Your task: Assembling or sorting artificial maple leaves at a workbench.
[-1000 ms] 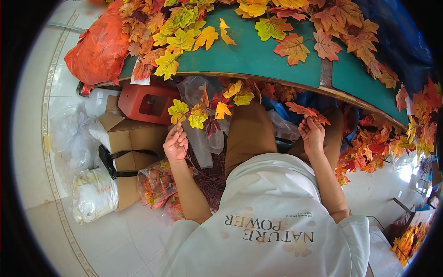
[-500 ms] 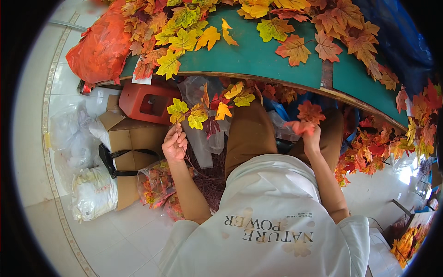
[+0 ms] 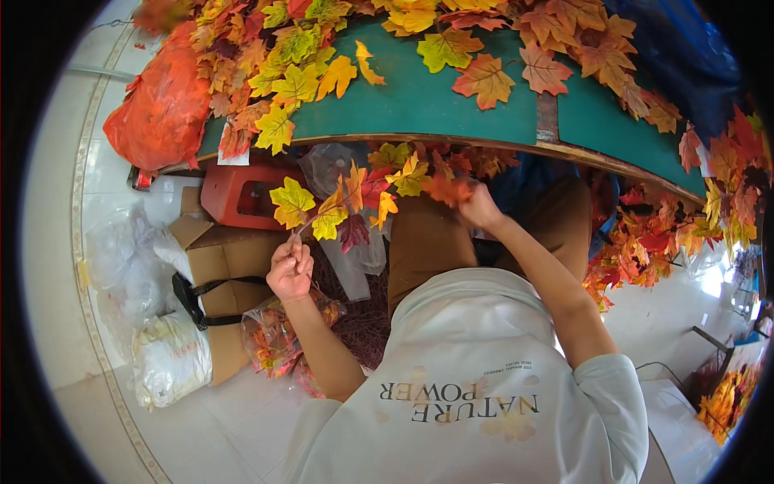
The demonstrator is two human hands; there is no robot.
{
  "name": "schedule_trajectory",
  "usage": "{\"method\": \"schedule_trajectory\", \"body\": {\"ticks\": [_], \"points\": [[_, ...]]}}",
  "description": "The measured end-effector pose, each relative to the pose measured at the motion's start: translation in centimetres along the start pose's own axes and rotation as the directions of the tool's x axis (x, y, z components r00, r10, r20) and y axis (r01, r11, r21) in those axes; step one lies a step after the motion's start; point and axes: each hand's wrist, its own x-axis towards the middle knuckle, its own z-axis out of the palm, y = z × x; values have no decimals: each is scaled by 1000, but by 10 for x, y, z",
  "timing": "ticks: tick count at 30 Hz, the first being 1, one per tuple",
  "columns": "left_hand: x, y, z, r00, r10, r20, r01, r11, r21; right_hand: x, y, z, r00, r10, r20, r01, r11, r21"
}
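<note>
My left hand [image 3: 290, 270] is closed, pinching the thin stem of an artificial maple leaf garland [image 3: 329, 223]. Yellow, orange and dark red leaves spread from that stem toward the right, over my thigh. My right hand [image 3: 481, 208] is closed at the garland's far end, just below the table edge. At its fingertips an orange-red artificial leaf [image 3: 448, 190] is smeared by motion. More leaves hang behind it, so where the garland ends is hard to make out.
Loose artificial leaves [image 3: 484, 81] lie on the green tabletop [image 3: 387, 113] ahead. A red bag [image 3: 157, 105] sits at its left end. On the left stand a red plastic stool [image 3: 234, 189], a cardboard box [image 3: 234, 254] and clear plastic bags [image 3: 129, 258]. Reddish stems [image 3: 355, 315] lie below my left arm.
My right hand has moved left and forward with the orange-red leaf, up to the garland's right end. My left hand still pinches the stem, slightly lower and further left.
</note>
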Motion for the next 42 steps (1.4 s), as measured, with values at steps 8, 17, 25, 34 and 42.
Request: {"method": "schedule_trajectory", "body": {"ticks": [8, 17, 25, 34, 42], "points": [[-12, 3, 14, 998, 62, 16, -64, 992, 108, 42, 74, 41, 781, 518, 348, -623, 677, 391], [-18, 2, 3, 993, 48, 108, -67, 981, 181, 45, -28, 13, 836, 528, 149, -325, 259, 910], [-19, 1, -13, 995, 82, -66, -70, 985, 158, 6, -75, -29, 935, 348, 64, -111, 116, 987], [-10, -18, -18, 999, -26, 25, 23, 991, 135, -44, -73, -49, 900, 435, 13, -40, 51, 998], [-10, -20, -23, 999, -35, -6, 36, 992, 121, -50, -77, -50, 890, 455, 21, -83, 118, 990]]}}
